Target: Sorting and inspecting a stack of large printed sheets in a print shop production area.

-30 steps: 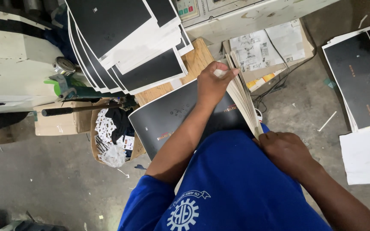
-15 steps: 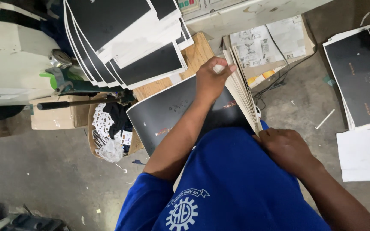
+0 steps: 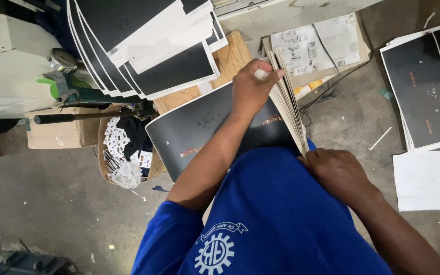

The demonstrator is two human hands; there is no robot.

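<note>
Sheet stack [image 3: 287, 102] | left hand [image 3: 250, 89] pinches top edge | right hand [image 3: 338, 170] grips bottom

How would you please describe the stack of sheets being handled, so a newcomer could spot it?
Start from the blue-shirted lap: the fanned stack of black-faced, white-edged sheets stands on edge between the left hand and right hand. Other black sheets lie flat.

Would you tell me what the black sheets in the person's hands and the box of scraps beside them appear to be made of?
Black sheets: probably coated card, black-faced with white edges; they curve and show a dull sheen. Box of scraps: brown cardboard, matte, with a raw rim. Left hand grips the stack's top; right hand its lower end.
</note>
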